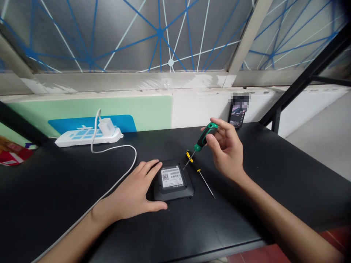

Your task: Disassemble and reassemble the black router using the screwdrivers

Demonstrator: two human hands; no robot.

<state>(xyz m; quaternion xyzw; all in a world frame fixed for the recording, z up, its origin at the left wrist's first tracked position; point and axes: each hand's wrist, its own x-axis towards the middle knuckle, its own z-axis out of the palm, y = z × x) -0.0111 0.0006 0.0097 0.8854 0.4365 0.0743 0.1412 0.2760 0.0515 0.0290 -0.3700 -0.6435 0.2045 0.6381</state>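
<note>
A flat black device [179,192] with a white printed label lies on the black table. My left hand [134,191] rests against its left side, fingers at the upper left corner and thumb at the lower edge, spread around it. In my right hand [227,149] is a green and black screwdriver [206,137], tilted, its tip at the upper right part of the device beside the label. A second screwdriver [203,177], black and yellow, lies on the table just right of the device and partly behind the first one's shaft.
A white power strip [76,138] with a plugged-in charger [106,126] sits at the back left. Its white cable [120,179] runs past my left forearm. A phone [237,111] leans against the wall at the back right. Red packaging [13,153] is at the far left.
</note>
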